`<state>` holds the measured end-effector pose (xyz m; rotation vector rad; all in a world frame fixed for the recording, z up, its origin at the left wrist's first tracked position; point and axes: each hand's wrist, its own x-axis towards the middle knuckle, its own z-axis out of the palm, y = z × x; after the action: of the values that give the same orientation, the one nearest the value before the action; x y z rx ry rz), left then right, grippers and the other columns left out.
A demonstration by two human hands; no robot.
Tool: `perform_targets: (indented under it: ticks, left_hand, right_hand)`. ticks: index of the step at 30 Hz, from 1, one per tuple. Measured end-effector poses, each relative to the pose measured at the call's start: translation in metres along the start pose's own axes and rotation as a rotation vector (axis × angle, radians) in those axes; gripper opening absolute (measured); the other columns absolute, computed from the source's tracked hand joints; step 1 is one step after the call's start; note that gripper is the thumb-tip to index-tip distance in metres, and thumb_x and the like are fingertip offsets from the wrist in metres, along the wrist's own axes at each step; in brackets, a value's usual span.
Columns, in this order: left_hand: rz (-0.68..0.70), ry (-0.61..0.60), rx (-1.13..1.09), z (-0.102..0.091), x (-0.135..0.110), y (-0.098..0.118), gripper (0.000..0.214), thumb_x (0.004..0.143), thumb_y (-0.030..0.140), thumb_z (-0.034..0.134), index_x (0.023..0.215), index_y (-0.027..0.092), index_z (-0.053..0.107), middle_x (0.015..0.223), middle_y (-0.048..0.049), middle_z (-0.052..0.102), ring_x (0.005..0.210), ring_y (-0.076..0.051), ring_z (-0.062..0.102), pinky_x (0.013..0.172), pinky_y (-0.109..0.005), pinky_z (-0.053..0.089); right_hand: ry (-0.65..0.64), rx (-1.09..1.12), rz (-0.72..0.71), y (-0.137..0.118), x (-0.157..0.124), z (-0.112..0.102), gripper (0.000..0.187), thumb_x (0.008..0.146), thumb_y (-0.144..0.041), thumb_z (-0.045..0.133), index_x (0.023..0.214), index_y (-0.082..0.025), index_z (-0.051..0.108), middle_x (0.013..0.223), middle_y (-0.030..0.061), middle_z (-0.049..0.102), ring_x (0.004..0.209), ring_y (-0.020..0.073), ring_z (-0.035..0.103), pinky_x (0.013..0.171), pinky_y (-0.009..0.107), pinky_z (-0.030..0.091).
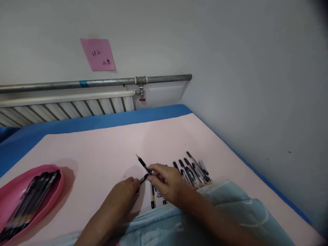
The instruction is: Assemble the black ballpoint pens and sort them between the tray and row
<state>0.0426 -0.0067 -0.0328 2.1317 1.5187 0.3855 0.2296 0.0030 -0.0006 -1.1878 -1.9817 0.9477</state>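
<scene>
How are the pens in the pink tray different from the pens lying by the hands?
The tray pens lie packed together in the tray, far left; the row pens lie spread side by side on the mat, beside the right hand. The tray pens look all dark; the row pens show clear parts. Both are slim pens.

Black pens point(191, 169), deep pink tray point(15, 182) — pale pink mat point(102, 147) (blue cloth point(77, 124) border).

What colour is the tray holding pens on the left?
The tray is pink, best seen in the head view.
</scene>
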Motion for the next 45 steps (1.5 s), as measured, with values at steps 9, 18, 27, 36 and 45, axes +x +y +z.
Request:
perform_targets:
  ticks: [9,18,27,36,45]
  left_hand:
    - [-0.253,0.07,-0.495,-0.029,0.005,0.009,0.007,0.064,0.019,0.058,0.057,0.018,0.058,0.053,0.0006,0.056,0.05,-0.012,0.047,0.051,-0.024,0.033]
    - [-0.556,0.298,-1.514,-0.04,0.014,-0.001,0.015,0.063,0.014,0.069,0.078,0.013,0.065,0.08,-0.0065,0.069,0.072,-0.015,0.064,0.068,-0.027,0.052]
    - [-0.548,0.26,-1.599,-0.036,0.014,0.011,0.012,0.061,0.013,0.072,0.072,0.013,0.067,0.074,-0.004,0.067,0.067,-0.012,0.062,0.063,-0.023,0.052]
    - [-0.537,0.281,-1.571,-0.031,0.016,0.012,0.017,0.057,0.016,0.075,0.072,0.012,0.068,0.073,-0.0039,0.068,0.064,-0.011,0.062,0.061,-0.021,0.052]
    - [-0.494,0.265,-1.625,-0.022,0.017,0.014,0.017,0.06,0.019,0.074,0.074,0.011,0.068,0.073,-0.0051,0.068,0.068,-0.013,0.062,0.061,-0.021,0.049]
  right_hand:
    - [-0.031,-0.018,0.0,-0.001,0.0,0.0,0.019,0.082,-0.025,0.049,0.097,-0.02,0.059,0.068,-0.0022,0.055,0.062,0.0095,0.048,0.056,0.019,0.033]
    - [-0.134,-0.002,0.022,-0.005,-0.004,0.011,0.016,0.079,-0.022,0.049,0.09,-0.022,0.061,0.066,-0.0035,0.056,0.06,0.0096,0.048,0.054,0.019,0.032]
    - [-0.15,-0.012,0.054,-0.003,-0.003,0.011,0.016,0.079,-0.021,0.048,0.089,-0.021,0.061,0.065,-0.0037,0.056,0.059,0.0097,0.048,0.053,0.02,0.03]
    - [-0.143,0.038,0.095,-0.007,-0.003,0.011,0.018,0.078,-0.022,0.049,0.09,-0.02,0.062,0.061,-0.0041,0.052,0.055,0.0089,0.045,0.052,0.019,0.031]
    - [-0.194,0.322,0.284,-0.009,-0.002,0.015,0.019,0.076,-0.023,0.049,0.088,-0.016,0.061,0.059,-0.003,0.052,0.052,0.0084,0.043,0.048,0.019,0.031]
